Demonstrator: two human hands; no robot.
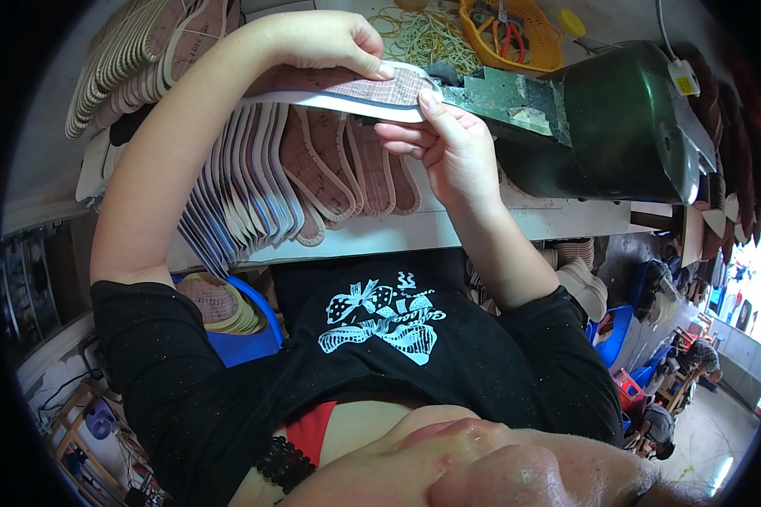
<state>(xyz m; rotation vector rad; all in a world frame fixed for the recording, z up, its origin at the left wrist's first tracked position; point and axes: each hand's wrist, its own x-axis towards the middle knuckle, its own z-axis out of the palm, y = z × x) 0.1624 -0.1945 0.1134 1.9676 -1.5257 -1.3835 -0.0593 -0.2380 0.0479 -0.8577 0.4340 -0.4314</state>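
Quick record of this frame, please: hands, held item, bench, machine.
left hand: thumb on top of the insole, near its right end
right hand: pinches the insole's right end
held item: insole, brownish-pink patterned top, white and dark-blue edge
machine: dark green, arm reaching toward the insole; contact unclear
table: white, with a row of insoles fanned below the held one
behind: yellow basket, tangled pale bands
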